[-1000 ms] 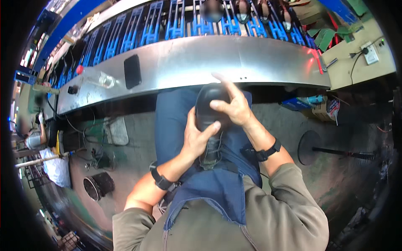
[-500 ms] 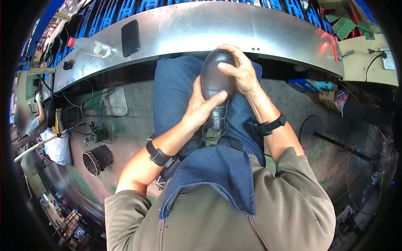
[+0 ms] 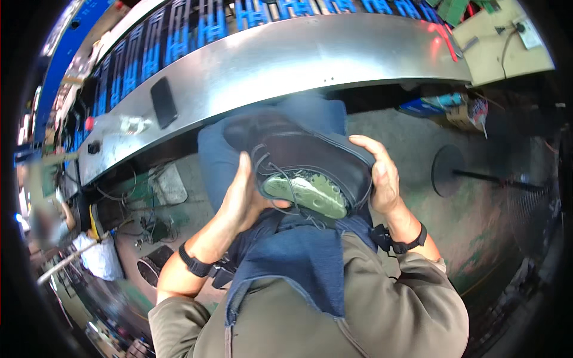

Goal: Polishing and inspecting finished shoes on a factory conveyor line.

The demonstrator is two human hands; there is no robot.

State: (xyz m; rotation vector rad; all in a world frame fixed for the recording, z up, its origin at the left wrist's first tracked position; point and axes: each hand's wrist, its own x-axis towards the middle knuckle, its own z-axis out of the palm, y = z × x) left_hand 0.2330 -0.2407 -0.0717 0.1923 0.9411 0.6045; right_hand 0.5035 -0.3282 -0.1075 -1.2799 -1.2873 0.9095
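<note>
Shoe now sideways in L hand & R hand, nr bench edge, open flr R.

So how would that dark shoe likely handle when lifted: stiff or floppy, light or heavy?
The dark shoe would probably feel stiff, since a green form fills its opening. That form looks solid, so the shoe may be heavy for its size. Its thin laces trail loosely, so they would likely flop.
</note>
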